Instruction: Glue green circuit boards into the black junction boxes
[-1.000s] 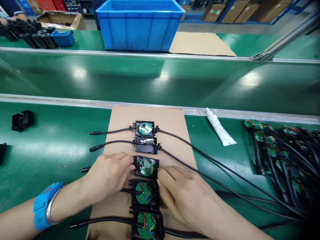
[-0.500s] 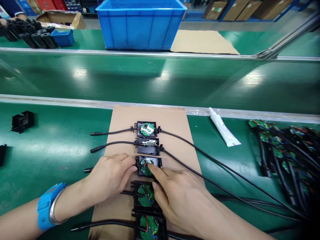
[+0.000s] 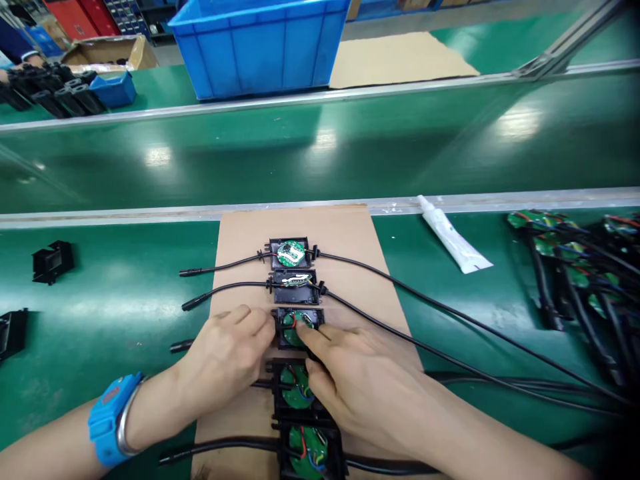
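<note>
Green circuit board (image 3: 289, 337) sits in the third black plastic housing (image 3: 319, 317) from the top, on cardboard (image 3: 255, 230), in my head view. My right hand (image 3: 363, 373) rests its index finger on the board, thumb apart; my left hand (image 3: 227, 347) curls at the housing's left edge. I can't tell what either grip holds. The board seems light and fragile, best taken by its rim.

Bright glare on green surface (image 3: 240, 163)
</note>
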A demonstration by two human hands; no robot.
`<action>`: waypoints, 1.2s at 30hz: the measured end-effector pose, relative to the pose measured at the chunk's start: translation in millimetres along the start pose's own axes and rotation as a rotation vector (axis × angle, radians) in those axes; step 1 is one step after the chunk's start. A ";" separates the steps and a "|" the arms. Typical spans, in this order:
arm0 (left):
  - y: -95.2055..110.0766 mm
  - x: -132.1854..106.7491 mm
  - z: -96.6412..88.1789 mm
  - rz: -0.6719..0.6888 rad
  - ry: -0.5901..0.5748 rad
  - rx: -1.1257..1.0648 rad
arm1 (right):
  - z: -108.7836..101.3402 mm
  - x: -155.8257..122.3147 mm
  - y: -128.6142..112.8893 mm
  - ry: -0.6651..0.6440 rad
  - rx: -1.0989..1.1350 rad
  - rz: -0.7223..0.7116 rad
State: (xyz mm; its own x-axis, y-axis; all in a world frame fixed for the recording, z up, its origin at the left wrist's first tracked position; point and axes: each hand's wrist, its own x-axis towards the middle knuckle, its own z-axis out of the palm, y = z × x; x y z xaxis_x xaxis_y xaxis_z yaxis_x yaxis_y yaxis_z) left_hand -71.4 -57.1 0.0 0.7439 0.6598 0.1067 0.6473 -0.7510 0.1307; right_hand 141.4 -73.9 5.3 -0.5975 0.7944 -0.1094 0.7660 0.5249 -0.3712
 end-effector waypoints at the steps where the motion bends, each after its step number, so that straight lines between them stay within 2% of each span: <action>1: 3.2 1.0 -0.4 0.047 -0.041 0.099 | 0.7 0.1 0.1 -0.009 0.014 0.000; 4: 10.6 4.5 -3.5 0.118 -0.175 0.301 | 1.2 1.0 -0.8 -0.026 0.046 0.004; 6: 11.9 5.0 -6.2 0.096 -0.231 0.305 | -0.4 1.6 -1.7 -0.012 0.053 0.012; 8: 11.1 3.1 -7.7 0.014 -0.189 0.220 | -4.2 1.6 -1.6 0.010 0.073 0.016; 10: 10.3 0.3 -6.5 -0.069 -0.058 0.092 | -9.9 0.9 0.4 -0.013 0.127 0.032; 12: 10.9 -1.0 -2.5 -0.049 0.042 -0.019 | -16.4 -0.3 3.8 -0.068 0.219 0.077; 13: 11.6 -0.6 0.0 -0.006 0.056 -0.057 | -19.5 -1.0 5.6 -0.095 0.273 0.109; 15: 13.1 2.0 4.1 0.061 0.030 -0.096 | -24.1 -2.6 8.2 -0.142 0.364 0.185; 18: 13.3 7.4 5.2 0.050 0.000 -0.164 | -26.5 -5.3 8.3 -0.196 0.365 0.250; 23: 10.5 11.1 1.4 0.093 -0.068 -0.257 | -27.2 -7.5 6.8 -0.184 0.242 0.240; 26: 9.7 11.2 1.7 0.112 -0.120 -0.280 | -30.4 -3.6 10.8 -0.227 0.341 0.224; 30: 8.8 11.9 2.9 0.113 -0.126 -0.289 | -27.7 1.1 19.9 -0.323 0.517 0.187; 32: 8.2 12.4 2.4 0.108 -0.138 -0.299 | -21.6 -0.3 24.0 -0.272 0.523 0.149; 36: 8.2 12.6 0.0 0.110 -0.159 -0.298 | -5.7 -7.0 31.7 0.109 0.295 -0.104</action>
State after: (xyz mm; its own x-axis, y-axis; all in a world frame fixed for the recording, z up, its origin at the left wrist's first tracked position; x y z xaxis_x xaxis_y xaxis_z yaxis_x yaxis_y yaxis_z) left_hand -56.7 -54.9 2.4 0.8383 0.5450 -0.0154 0.5021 -0.7607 0.4114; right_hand 171.2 -61.1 -0.4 -0.6274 0.7779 0.0365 0.5913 0.5064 -0.6276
